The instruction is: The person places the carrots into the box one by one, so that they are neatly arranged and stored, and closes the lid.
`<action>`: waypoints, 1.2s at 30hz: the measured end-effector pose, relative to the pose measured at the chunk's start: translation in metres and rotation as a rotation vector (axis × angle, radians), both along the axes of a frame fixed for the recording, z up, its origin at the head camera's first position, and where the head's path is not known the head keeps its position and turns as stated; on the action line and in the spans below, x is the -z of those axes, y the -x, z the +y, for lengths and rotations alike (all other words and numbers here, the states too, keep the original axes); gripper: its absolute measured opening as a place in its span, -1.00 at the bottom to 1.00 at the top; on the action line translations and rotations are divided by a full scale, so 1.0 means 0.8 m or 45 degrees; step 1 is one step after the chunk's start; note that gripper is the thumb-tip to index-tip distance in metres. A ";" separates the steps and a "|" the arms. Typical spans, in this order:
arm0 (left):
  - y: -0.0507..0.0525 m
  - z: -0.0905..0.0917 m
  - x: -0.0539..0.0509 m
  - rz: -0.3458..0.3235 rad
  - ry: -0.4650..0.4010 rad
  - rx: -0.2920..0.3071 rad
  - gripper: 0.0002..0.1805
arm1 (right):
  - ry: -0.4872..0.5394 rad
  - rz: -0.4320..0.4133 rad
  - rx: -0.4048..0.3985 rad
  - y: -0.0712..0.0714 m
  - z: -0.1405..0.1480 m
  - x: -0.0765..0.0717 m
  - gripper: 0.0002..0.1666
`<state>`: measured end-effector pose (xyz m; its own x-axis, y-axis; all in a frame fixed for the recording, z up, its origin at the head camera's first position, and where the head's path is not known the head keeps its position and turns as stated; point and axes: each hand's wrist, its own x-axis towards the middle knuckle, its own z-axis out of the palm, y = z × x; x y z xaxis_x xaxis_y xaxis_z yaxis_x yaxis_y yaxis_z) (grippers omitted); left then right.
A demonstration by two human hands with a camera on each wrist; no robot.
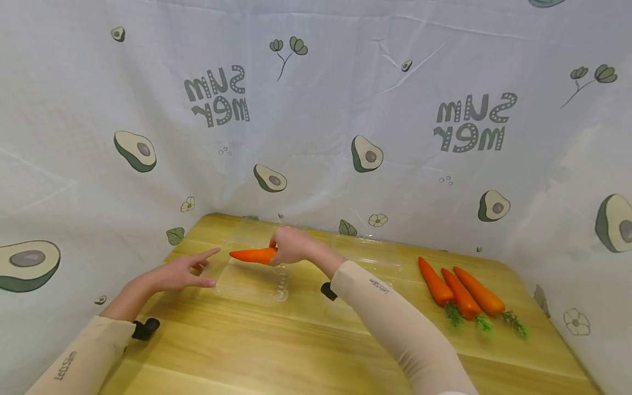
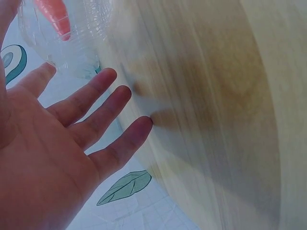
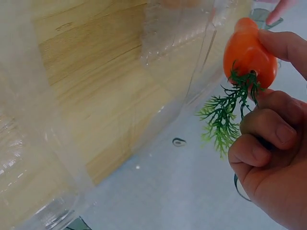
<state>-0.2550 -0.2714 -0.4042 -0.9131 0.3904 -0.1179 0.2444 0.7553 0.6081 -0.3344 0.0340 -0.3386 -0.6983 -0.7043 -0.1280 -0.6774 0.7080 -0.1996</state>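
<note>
My right hand (image 1: 292, 245) pinches an orange carrot (image 1: 252, 255) near its thick end, over a clear plastic container (image 1: 252, 293). The carrot's tip points left. Seen from the right wrist, thumb and fingers hold the carrot (image 3: 247, 52) beside its green leaves (image 3: 225, 112), the other fingers curled in. Left of the container, my left hand (image 1: 180, 273) holds nothing, its fingers spread toward the carrot's tip. In the left wrist view the palm and spread fingers of that hand (image 2: 72, 129) show, with the carrot (image 2: 53, 17) beyond them.
Three more carrots (image 1: 462, 293) with green leaves lie side by side at the right of the wooden table (image 1: 237, 351). A second clear container (image 1: 367, 258) stands right of the first, near the back edge. A white cloth (image 1: 316, 109) printed with avocados hangs behind.
</note>
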 end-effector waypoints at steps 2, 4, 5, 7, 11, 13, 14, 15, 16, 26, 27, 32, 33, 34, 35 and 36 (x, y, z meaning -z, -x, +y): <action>0.001 0.000 0.000 0.001 0.009 -0.002 0.03 | -0.005 0.001 -0.004 0.001 -0.002 0.002 -0.69; 0.001 -0.001 0.001 0.000 0.016 -0.005 0.04 | -0.014 0.003 -0.003 0.002 -0.003 0.004 -0.72; 0.001 -0.001 0.001 0.002 0.021 -0.006 0.04 | -0.019 0.003 -0.001 0.003 -0.004 0.005 -0.73; 0.001 -0.001 0.001 0.005 0.026 -0.006 0.03 | -0.031 0.004 0.004 0.004 -0.006 0.008 -0.76; -0.001 -0.001 0.000 0.003 0.024 -0.005 0.04 | -0.061 0.028 -0.013 0.006 -0.009 0.014 -0.82; -0.002 -0.001 -0.001 -0.005 0.017 -0.004 0.04 | -0.075 0.037 -0.023 0.007 -0.011 0.016 -0.85; -0.002 0.000 -0.002 -0.010 0.013 -0.003 0.04 | -0.081 0.040 -0.024 0.007 -0.012 0.016 -0.85; -0.003 0.000 -0.002 -0.016 0.009 -0.001 0.04 | -0.086 0.035 -0.022 0.006 -0.013 0.016 -0.86; -0.003 0.000 -0.002 -0.022 0.004 0.000 0.05 | -0.094 0.035 -0.019 0.006 -0.014 0.017 -0.86; -0.004 0.000 -0.004 -0.023 0.000 0.002 0.05 | -0.161 0.016 0.020 0.005 -0.024 0.023 -0.78; -0.004 0.000 -0.004 -0.024 0.001 0.001 0.05 | -0.163 0.007 0.025 0.005 -0.025 0.023 -0.76; -0.004 0.000 -0.005 -0.031 0.007 -0.004 0.06 | -0.204 -0.015 0.041 0.004 -0.028 0.024 -0.65; -0.005 0.000 -0.005 -0.031 0.008 -0.006 0.06 | -0.217 -0.009 0.044 0.003 -0.028 0.024 -0.65; -0.005 0.000 -0.005 -0.031 0.008 -0.006 0.05 | -0.232 -0.002 0.047 0.002 -0.028 0.025 -0.65; -0.005 0.000 -0.005 -0.032 0.008 -0.007 0.05 | -0.247 0.006 0.051 0.002 -0.029 0.026 -0.67; -0.005 0.000 -0.005 -0.030 0.007 -0.007 0.05 | -0.259 0.010 0.059 0.001 -0.029 0.027 -0.68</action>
<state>-0.2510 -0.2714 -0.4003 -0.9121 0.3847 -0.1418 0.2258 0.7599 0.6096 -0.3352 0.0110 -0.3600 -0.7308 -0.6317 -0.2586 -0.6443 0.7635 -0.0442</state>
